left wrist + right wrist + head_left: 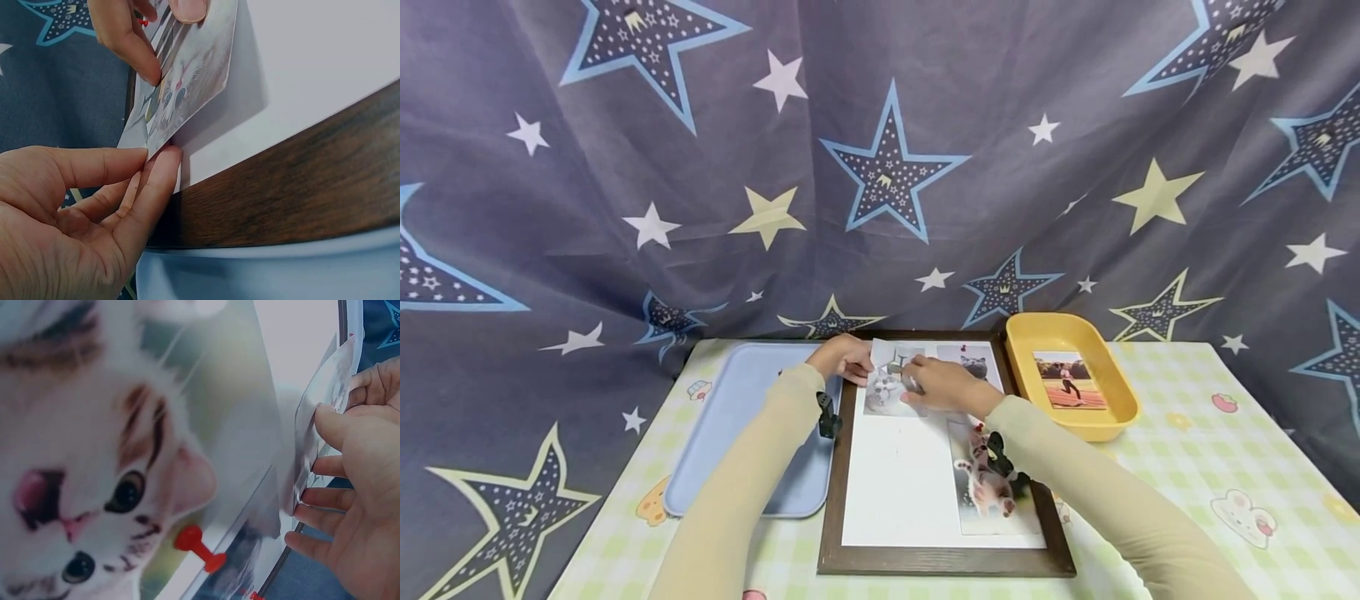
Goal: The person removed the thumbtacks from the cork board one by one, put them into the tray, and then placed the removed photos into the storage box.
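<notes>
My left hand (852, 358) pinches the left edge of a white cat photo (886, 393) between thumb and fingers. In the left wrist view that photo is tilted, with its lower edge raised off the white board (895, 483) and casting a shadow. Fingers of my right hand (946, 385) rest on the photo's face, nearly straight in the right wrist view (359, 469). Below my right wrist lies a kitten photo (992, 492), fixed by a red push pin (200, 549). A grey cat photo (973, 364) sits at the board's upper right under another red pin (963, 347).
A dark brown wooden frame (947, 563) borders the board. To its left lies a light blue tray (707, 467), partly behind my left forearm. The yellow tray (1123, 410) at the right holds a photo of a runner (1069, 381). A checked cloth (1180, 475) covers the table; a star-patterned curtain hangs behind.
</notes>
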The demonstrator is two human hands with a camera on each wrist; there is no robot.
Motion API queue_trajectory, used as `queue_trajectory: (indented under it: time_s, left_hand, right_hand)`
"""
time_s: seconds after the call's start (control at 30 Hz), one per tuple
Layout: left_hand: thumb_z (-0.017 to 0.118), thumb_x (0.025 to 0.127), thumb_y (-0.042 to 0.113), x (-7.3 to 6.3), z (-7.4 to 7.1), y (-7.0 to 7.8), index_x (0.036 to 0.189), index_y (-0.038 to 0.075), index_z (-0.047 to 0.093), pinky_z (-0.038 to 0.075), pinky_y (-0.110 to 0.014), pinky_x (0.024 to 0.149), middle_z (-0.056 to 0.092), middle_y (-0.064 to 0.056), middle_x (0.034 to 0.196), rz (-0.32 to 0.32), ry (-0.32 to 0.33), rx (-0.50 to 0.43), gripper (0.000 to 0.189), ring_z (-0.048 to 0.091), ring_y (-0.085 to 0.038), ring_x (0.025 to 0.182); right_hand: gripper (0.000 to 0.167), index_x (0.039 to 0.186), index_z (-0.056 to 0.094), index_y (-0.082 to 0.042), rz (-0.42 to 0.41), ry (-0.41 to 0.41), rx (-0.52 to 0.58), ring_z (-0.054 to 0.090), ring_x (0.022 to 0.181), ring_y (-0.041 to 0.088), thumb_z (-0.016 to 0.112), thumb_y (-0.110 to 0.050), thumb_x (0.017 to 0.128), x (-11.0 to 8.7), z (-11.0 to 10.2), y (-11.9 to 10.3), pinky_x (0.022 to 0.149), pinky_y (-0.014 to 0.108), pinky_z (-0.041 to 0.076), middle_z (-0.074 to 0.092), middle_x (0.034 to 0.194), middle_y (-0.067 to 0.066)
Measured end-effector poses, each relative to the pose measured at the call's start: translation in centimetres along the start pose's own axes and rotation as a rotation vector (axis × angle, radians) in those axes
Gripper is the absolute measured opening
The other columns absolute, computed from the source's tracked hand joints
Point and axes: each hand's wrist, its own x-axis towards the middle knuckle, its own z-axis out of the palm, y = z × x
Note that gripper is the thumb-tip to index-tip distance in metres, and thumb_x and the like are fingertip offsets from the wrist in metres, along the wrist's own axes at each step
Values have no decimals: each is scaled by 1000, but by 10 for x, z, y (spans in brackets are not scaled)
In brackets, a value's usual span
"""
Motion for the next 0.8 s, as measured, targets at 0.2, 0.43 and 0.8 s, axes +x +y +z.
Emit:
queue_trajectory:
  time_s: [0.2, 0.43, 0.8]
  left_hand:
    - [65, 87, -13, 33, -3, -13, 128, -1, 60, 65, -36, 74, 64, -12, 89, 24, -23, -7, 43, 63, -20, 67]
    - [69, 86, -11, 114, -11, -39, 100, -2, 62, 65, -39, 74, 65, -19, 93, 30, -4, 4, 18, 69, -29, 77]
    - [67, 88, -13, 27, 0, -10, 137, -1, 57, 64, -35, 80, 61, -16, 107, 30, 28, 9, 52, 63, -21, 74]
  right_hand:
    - [54, 145, 56, -12, 14, -19, -30, 65, 110, 30, 60, -45, 101, 0, -3, 1, 92, 48, 58, 59, 136, 15]
    - [55, 146, 54, -9, -12, 0, -116, 65, 111, 29, 62, -41, 101, -12, -15, 6, 84, 48, 60, 62, 132, 14]
    - [46, 133, 63, -3, -84, 157, -172, 68, 91, 28, 70, -30, 97, -56, -56, 38, 76, 43, 60, 66, 115, 17]
